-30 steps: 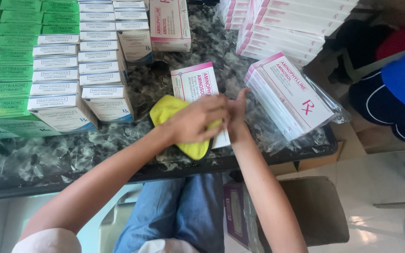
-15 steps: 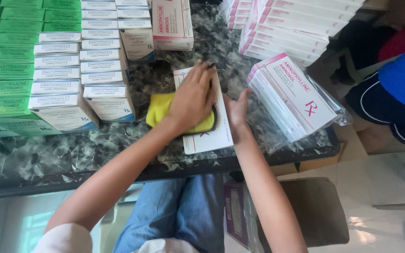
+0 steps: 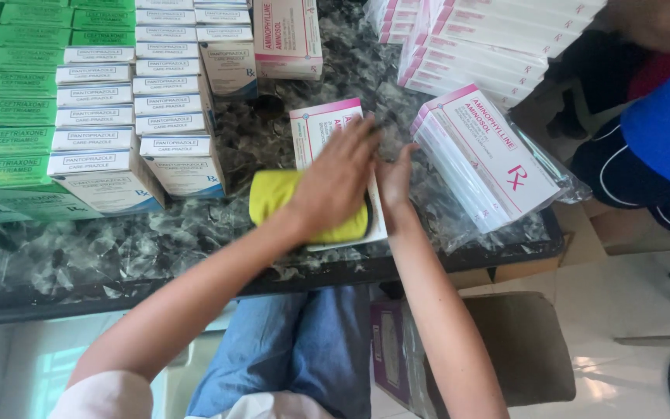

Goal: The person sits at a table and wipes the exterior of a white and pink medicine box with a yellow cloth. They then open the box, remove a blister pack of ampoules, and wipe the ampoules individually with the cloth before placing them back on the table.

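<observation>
Left hand (image 3: 335, 182) now flat, fingers spread, pressing soft yellow cloth (image 3: 273, 198) onto flat white-and-pink carton (image 3: 316, 128) near front edge of dark marbled desk (image 3: 118, 256). Cloth slid left vs half a sec ago, now hanging off carton's left side, so wiping stroke prob mid-pass. Right hand (image 3: 394, 185) at carton's right edge, fingers together, steadying it, not gripping. Clear-wrapped bundle of pink-trimmed boxes (image 3: 490, 159) just right of that hand; stacked white boxes (image 3: 102, 140) toward desk's left.
</observation>
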